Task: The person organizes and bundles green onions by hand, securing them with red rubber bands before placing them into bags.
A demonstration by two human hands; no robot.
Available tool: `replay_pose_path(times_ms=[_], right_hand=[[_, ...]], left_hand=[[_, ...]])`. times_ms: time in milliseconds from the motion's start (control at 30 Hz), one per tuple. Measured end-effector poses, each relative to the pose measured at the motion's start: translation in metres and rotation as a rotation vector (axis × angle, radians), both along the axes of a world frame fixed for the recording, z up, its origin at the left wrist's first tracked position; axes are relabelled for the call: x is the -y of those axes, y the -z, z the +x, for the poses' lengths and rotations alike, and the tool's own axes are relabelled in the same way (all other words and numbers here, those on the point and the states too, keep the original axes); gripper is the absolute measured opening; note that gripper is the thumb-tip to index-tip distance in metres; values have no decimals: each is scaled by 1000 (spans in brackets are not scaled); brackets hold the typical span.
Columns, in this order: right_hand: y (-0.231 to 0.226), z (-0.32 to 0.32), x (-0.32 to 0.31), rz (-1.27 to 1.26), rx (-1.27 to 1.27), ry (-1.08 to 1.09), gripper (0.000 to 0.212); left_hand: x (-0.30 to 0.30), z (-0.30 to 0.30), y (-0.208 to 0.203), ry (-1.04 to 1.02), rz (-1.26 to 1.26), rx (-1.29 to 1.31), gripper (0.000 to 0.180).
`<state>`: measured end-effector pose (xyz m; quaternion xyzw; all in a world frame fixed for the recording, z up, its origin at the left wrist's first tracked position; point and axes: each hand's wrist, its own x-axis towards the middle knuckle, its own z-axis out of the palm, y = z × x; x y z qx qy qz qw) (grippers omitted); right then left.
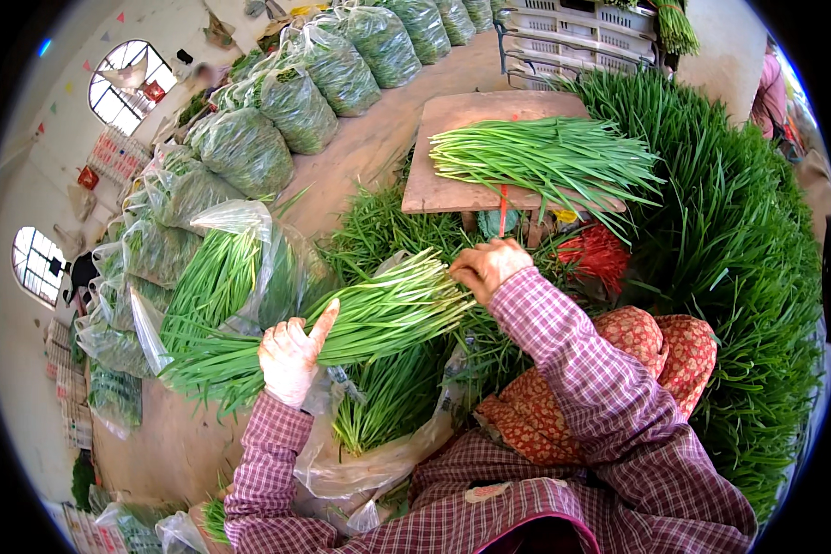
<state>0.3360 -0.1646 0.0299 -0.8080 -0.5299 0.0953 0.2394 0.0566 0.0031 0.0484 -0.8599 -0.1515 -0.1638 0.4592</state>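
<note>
A bunch of Chinese chives (pixel 388 319) lies slantwise in front of me, pale cut ends to the right and green tips to the left. My left hand (pixel 291 355) is closed around its leafy part, thumb stretched along the top. At the pale ends, my right hand (pixel 491 268) is pinched closed; whatever its fingertips hold is hidden. Under the bunch sits an opened clear plastic bag (pixel 332 462) with more chives inside. Another clear bag (pixel 291 249), partly filled with chives, stands just beyond my left hand. Farther off, a loose pile of chives (pixel 545 152) rests on a wooden board (pixel 443 189).
Stuffed clear bags (pixel 245 152) line the floor at the left and back. A tall heap of chives (pixel 720 268) rises on my right. Red ties (pixel 596 254) hang below the board. Stacked plastic crates (pixel 577 37) stand behind it. Part of another person (pixel 771 92) shows at far right.
</note>
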Motion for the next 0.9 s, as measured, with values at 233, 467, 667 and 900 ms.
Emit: replay_pose_path(times_ms=[233, 467, 667, 900], right_hand=[[9, -3, 6, 224, -15, 48, 26], [20, 1, -7, 89, -64, 64, 26], [24, 53, 19, -45, 168, 358, 19], [5, 53, 30, -193, -215, 225, 41]], left_hand=[[3, 5, -3, 40, 66, 36, 73], [3, 7, 1, 26, 38, 37, 72], [1, 0, 6, -40, -1234, 307, 65], [-14, -15, 17, -213, -2484, 562, 105]])
